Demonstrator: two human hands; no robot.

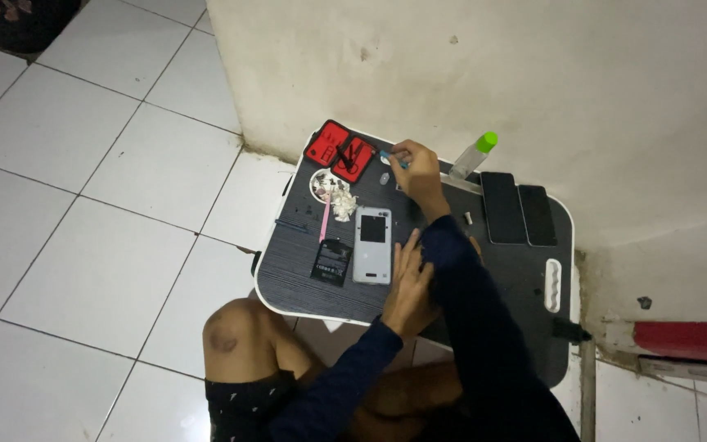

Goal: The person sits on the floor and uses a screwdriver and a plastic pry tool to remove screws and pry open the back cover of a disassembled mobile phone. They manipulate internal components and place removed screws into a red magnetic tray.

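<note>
Your right hand (413, 164), upper centre of the frame, pinches a small blue tool (392, 158) beside the open red case (339, 151) with dark tools inside. Your left hand (408, 282) lies flat, fingers apart, touching the grey phone shell (372, 245) at centre. Black battery (331, 262) left of it; dark woodgrain lap table (517, 270); clear bottle (474, 155) with a green cap.

Small blue tool (392, 157), thin, pinched at far edge of dark lap table, beside open red tool case. Grey phone body (372, 245), back off, lies flat mid-table, black battery just left.
</note>
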